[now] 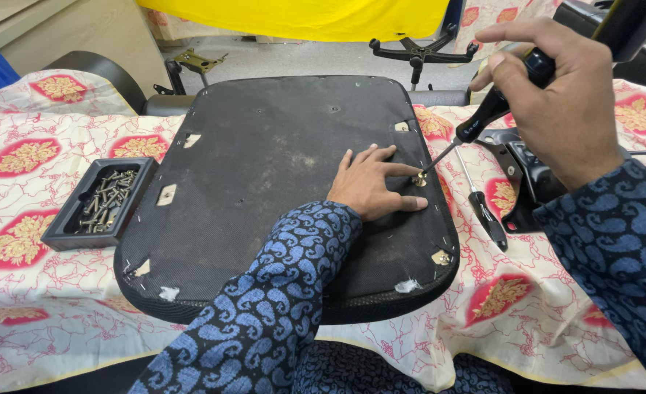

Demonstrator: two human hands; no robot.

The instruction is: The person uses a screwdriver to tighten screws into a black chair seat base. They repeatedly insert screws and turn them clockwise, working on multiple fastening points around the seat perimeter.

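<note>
Floral cloth (pixel 39 306) | fuzzy black seat base (pixel 265 168) | left hand (pixel 370 182) fingers splayed around brass screw (pixel 418 179) | right hand (pixel 556 95) fingers gripping screwdriver (pixel 483 117)

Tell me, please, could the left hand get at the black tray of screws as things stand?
Probably yes: the left hand lies flat on the seat base, and nothing stands between it and the tray of screws.

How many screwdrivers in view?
2: a black-handled screwdriver in the right hand, tip at the seat screw; another black-handled screwdriver lying on the cloth right of the seat.
</note>
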